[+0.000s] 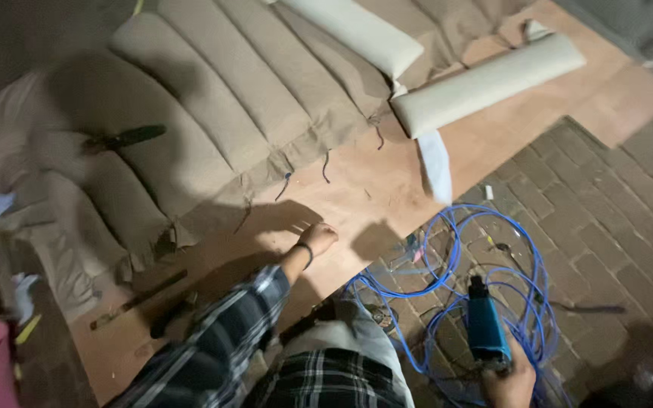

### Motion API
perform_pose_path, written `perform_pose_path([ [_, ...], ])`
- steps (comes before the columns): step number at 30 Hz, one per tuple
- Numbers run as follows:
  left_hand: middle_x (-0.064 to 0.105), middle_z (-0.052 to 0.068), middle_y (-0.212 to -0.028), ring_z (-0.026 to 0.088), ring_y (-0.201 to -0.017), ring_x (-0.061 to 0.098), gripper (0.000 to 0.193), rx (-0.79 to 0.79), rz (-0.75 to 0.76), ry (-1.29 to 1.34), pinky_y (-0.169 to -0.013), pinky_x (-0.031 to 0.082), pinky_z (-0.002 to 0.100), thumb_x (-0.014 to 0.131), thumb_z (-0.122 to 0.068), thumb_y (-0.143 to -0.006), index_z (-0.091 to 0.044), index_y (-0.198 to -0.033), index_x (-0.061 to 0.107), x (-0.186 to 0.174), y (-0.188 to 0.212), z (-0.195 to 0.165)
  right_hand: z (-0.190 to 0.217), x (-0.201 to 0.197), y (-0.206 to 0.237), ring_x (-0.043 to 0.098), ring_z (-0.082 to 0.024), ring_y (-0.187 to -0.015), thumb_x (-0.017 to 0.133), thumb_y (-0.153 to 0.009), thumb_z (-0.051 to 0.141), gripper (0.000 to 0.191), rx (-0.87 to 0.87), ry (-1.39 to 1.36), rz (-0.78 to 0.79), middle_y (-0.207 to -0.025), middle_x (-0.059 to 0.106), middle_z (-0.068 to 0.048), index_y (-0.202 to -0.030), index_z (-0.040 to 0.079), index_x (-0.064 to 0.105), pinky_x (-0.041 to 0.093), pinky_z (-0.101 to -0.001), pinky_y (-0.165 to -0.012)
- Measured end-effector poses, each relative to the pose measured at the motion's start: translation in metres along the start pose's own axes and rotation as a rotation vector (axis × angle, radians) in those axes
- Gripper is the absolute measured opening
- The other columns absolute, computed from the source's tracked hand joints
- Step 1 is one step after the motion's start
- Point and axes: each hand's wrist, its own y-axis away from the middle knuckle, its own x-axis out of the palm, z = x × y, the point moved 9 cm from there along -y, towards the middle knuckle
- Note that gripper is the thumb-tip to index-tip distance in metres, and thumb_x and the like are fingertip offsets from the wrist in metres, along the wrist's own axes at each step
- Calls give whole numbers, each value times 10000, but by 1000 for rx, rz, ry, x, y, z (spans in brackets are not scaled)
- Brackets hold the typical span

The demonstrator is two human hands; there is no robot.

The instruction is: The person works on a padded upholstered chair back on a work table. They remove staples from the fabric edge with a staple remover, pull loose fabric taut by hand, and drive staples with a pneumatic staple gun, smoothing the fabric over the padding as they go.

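1. Step in hand, as a judgement: a pause in upholstery work on the tan ribbed cushion cover, with the blue air tool lifted away from the wooden worktop.
2. Left hand: resting on the bare worktop just near the edge of the cover, fingers curled loosely, grasping nothing visible.
3. Right hand: clenched around the grip of the air tool, low at the near right, above the brick floor and well apart from the cover.
4. Blue hose: lying in loose coils on the brick floor, around the tool.
5. Next move, probably: bringing the tool up over the worktop edge without catching the hose, and holding the cover edge flat with the free hand.
6. Count: one ribbed cover, one air tool, one coiled hose, two pale padded rolls at the far right, one dark-handled tool lying on the cover at the left.
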Motion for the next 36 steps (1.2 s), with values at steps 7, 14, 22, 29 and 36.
perform_pose_path([
  [7, 788, 120, -1017, 291, -980, 740, 328, 62, 119, -129, -882, 570, 397, 707, -342, -769, -126, -990, 816, 46, -54, -55, -31, -12, -32, 723, -260, -973, 658, -795, 64, 518, 73, 69, -81, -988, 728, -220, -1312, 50, 681, 523, -375, -882],
  [14, 674, 131, -1173, 308, -1084, 649, 410, 111, 165, -582, -935, 530, 429, 704, -359, -788, -122, -1121, 713, 0, -103, -93, -107, -43, -20, 661, -291, -804, 635, -879, 75, 336, 184, 54, -311, -877, 672, -213, -1206, 44, 705, 541, -378, -794],
  [22, 452, 154, -1449, 360, -1312, 462, 641, -1, 18, -990, -1062, 433, 495, 676, -427, -833, -136, -1380, 514, -116, -189, -97, -151, 18, -24, 683, -339, -916, 712, -780, 107, 540, 273, 81, -466, -1012, 686, -215, -1318, 94, 668, 538, -401, -849],
  [29, 107, 155, -1722, 356, -1588, 100, 856, 70, -110, -926, -1246, 169, 583, 609, -481, -929, -206, -1644, 229, -187, -270, -114, -44, 55, -80, 702, -381, -1014, 779, -692, 135, 737, 167, 166, -335, -1130, 698, -216, -1415, 138, 636, 535, -422, -896],
  [36, 133, 237, -1671, 439, -1523, 118, 859, 455, -369, -971, -1184, 94, 648, 528, -611, -947, -172, -1621, 225, -180, -320, -111, 142, 196, -182, 593, -389, -1190, 798, -604, 192, 937, -47, 332, 179, -1285, 651, -194, -1490, 186, 490, 449, -473, -1029],
])
